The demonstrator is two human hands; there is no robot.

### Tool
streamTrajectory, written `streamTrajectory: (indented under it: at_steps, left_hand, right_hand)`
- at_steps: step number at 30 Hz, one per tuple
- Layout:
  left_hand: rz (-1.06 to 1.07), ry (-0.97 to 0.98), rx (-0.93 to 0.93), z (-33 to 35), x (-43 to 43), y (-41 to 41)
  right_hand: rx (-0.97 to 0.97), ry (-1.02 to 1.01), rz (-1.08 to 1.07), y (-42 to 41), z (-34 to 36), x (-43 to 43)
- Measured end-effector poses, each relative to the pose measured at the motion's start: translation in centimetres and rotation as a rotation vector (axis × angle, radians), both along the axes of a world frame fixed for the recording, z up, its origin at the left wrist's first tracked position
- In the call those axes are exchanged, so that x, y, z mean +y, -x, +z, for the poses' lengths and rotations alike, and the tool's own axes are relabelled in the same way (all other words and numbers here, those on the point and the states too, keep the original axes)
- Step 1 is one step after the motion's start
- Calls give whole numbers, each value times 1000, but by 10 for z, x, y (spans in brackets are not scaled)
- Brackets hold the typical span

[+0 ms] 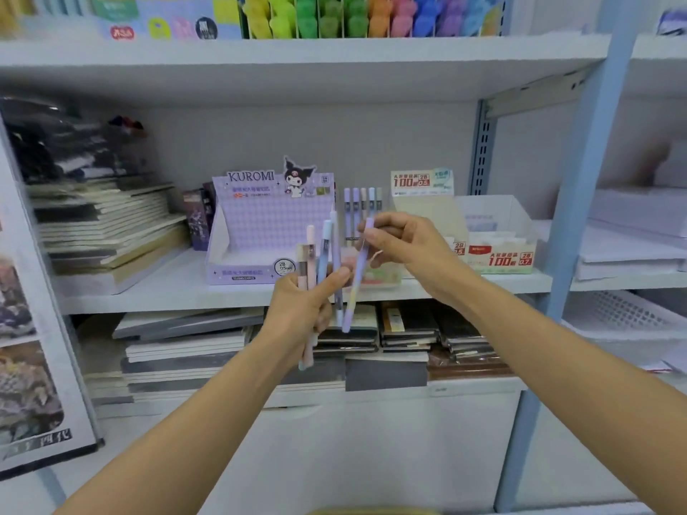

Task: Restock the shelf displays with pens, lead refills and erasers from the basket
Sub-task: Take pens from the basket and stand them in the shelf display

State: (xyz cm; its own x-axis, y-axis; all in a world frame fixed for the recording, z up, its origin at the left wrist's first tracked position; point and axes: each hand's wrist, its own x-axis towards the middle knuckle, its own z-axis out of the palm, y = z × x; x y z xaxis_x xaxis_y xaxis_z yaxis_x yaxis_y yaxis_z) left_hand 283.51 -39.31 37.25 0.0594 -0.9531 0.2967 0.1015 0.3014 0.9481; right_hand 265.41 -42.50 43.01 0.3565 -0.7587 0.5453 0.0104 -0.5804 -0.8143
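My left hand point(301, 310) grips a bunch of pastel pens point(316, 254), pink, blue and lilac, held upright in front of the middle shelf. My right hand point(401, 243) pinches one purple pen point(358, 276) by its upper end, tilted beside the bunch. Behind the hands stands a purple Kuromi display box point(260, 224) with an empty-looking tray. To its right several pens point(362, 213) stand upright in a holder. Further right are cream lead-refill boxes point(498, 250) with red labels. No basket is clearly in view.
Stacks of notebooks point(107, 228) fill the shelf's left side and the shelf below point(405, 328). Coloured highlighters point(371, 16) line the top shelf. A blue upright post point(580, 202) bounds the bay on the right, with a white mesh basket point(624, 314) beyond.
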Motion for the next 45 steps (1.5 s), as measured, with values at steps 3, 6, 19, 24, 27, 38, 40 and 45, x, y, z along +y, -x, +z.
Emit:
streamTrajectory:
  at_steps: [3, 6, 19, 24, 27, 38, 40, 45]
  left_hand:
    - [11, 93, -36, 21, -15, -10]
    - [9, 134, -19, 37, -28, -17]
    - [81, 38, -2, 53, -69, -19]
    - [56, 44, -15, 58, -76, -19]
    - [56, 50, -21, 60, -78, -19]
    - [51, 27, 21, 59, -80, -19]
    - [51, 21, 22, 58, -81, -18]
    - [44, 16, 26, 56, -82, -18]
  right_hand:
    - [-167, 79, -119, 10, 35, -15]
    - [-254, 159, -251, 19, 60, -36]
    - [221, 187, -468, 5, 52, -122]
    - [408, 231, -467, 5, 62, -128]
    - [443, 233, -452, 5, 68, -129]
    - [465, 246, -434, 8, 70, -132]
    - [427, 258, -429, 5, 66, -130]
    - [442, 404, -567, -5, 60, -136]
